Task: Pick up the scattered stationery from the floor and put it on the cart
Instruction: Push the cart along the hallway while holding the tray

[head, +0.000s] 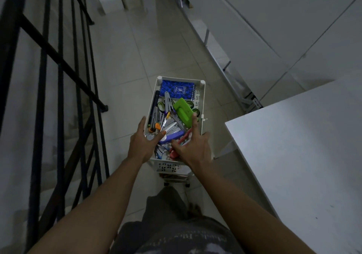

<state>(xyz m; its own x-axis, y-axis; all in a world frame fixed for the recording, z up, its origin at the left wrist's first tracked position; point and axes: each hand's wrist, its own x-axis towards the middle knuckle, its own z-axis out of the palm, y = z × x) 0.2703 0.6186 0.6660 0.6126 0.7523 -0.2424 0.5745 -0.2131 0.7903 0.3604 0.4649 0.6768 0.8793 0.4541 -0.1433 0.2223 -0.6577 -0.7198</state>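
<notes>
Your forearms are bare down to the left hand [141,143] and right hand [193,148], no sleeves showing. You wear a dark grey shirt [176,238] with faint pale lettering, and grey trousers [164,202].

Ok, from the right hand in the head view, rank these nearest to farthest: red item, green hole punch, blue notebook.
1. Red item, under the right hand, near end of the cart.
2. Green hole punch, mid-tray, by the fingertip.
3. Blue notebook, far end.
</notes>
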